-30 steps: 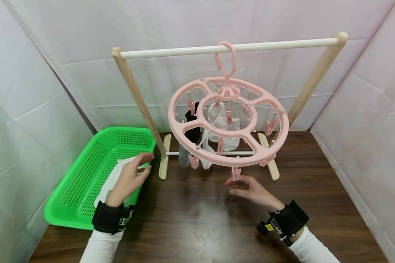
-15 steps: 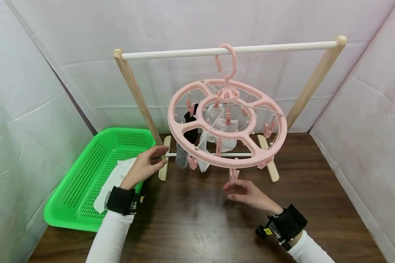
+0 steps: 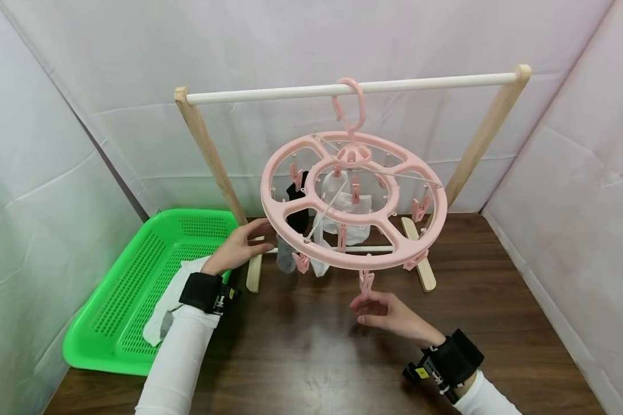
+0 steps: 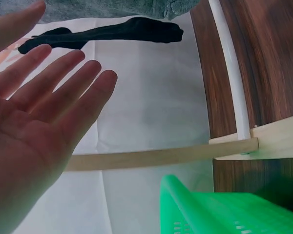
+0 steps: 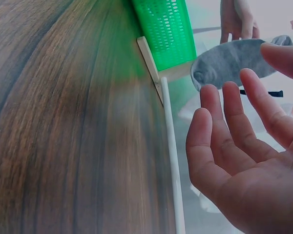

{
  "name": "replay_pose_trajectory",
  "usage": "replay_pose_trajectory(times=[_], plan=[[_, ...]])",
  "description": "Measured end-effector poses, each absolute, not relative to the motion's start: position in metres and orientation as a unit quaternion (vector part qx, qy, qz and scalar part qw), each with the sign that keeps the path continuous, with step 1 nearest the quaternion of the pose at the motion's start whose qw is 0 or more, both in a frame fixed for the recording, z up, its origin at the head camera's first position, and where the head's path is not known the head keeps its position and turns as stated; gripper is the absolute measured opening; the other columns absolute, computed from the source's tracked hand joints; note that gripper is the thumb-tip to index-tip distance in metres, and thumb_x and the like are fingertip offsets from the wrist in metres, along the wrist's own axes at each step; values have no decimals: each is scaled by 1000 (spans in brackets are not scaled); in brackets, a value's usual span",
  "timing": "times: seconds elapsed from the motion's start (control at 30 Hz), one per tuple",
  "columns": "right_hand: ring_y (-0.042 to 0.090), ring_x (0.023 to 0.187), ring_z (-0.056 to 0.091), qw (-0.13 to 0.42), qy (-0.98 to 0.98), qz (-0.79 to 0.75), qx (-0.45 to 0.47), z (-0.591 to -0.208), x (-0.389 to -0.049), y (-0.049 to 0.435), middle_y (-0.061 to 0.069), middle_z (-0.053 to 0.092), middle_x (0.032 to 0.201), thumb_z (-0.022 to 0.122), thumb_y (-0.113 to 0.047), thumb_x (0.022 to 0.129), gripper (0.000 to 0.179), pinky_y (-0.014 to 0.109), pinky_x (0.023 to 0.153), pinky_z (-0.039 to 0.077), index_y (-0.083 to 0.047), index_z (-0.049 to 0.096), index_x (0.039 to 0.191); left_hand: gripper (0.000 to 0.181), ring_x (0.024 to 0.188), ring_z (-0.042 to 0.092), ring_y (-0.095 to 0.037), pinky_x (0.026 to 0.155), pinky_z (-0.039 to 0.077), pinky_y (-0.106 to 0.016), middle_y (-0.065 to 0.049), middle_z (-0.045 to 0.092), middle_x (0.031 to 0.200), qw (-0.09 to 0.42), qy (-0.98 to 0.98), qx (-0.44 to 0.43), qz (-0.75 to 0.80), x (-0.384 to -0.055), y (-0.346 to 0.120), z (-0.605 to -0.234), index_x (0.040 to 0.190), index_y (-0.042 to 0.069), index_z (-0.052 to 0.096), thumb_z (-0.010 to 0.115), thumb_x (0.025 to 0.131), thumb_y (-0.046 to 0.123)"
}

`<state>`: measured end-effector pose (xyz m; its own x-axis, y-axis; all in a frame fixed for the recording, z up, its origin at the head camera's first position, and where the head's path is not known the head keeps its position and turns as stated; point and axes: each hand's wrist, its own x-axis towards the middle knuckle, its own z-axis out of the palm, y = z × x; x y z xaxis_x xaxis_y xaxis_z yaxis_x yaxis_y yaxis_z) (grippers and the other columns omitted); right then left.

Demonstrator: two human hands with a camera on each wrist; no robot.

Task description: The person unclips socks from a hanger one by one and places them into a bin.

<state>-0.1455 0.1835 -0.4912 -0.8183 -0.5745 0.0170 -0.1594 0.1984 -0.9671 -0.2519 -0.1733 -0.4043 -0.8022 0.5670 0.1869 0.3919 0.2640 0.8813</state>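
My left hand (image 3: 241,248), fingers extended, is held beside a grey sock (image 3: 285,253) that hangs from the left of a round pink clip hanger (image 3: 353,262). In the left wrist view its palm (image 4: 29,126) bears nothing, with the grey sock (image 4: 97,12) and a black sock (image 4: 151,30) beyond the fingertips. Loosely bent and holding nothing, my right hand (image 3: 400,314) is just below a dangling pink clothespin (image 3: 366,281) at the hanger's front. White socks (image 3: 355,230) hang farther back, partly hidden by the ring.
A green basket (image 3: 104,360) with white cloth (image 3: 173,294) inside stands left on the wooden table (image 3: 311,369). The hanger hooks over a white rod (image 3: 436,83) between wooden posts (image 3: 207,144). Pale fabric walls (image 3: 566,190) enclose the table.
My left hand has travelled right and up, from over the basket's edge to beside the grey sock. The right hand stays below the front clothespin, while the whole view has shifted slightly.
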Motion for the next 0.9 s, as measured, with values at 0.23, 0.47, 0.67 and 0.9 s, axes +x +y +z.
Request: replay_pose_trajectory(times=[0.23, 0.47, 0.67, 0.9], plan=[[34, 109, 58, 183, 751, -585, -247, -492, -145, 184, 28, 56, 118, 65, -12, 93, 28, 32, 87, 49, 2, 61, 117, 71, 129, 44, -37, 95, 46, -45, -22, 41, 143, 120, 766, 314, 547, -261, -168, -403, 152, 8, 29, 58, 91, -12], [37, 111, 56, 201, 748, -587, -235, -492, -143, 184, 28, 55, 120, 65, -12, 94, 31, 32, 87, 49, 5, 59, 118, 73, 126, 46, -39, 94, 46, -45, -25, 44, 140, 136, 751, 326, 558, -264, -163, -404, 150, 3, 26, 61, 88, -12], [45, 110, 54, 207, 733, -600, -245, -493, -143, 183, 31, 54, 119, 63, -11, 95, 30, 33, 85, 50, 6, 58, 119, 68, 117, 55, -33, 89, 49, -39, -22, 52, 129, 131, 756, 308, 563, -257, -162, -407, 146, 2, 34, 66, 87, -8], [45, 109, 55, 205, 730, -597, -261, -498, -143, 184, 32, 55, 117, 62, -11, 95, 29, 34, 86, 50, 5, 58, 119, 32, 65, 51, -19, 60, 41, -30, -6, 56, 78, 114, 788, 309, 521, -249, -160, -413, 118, -4, 56, 68, 88, 0]])
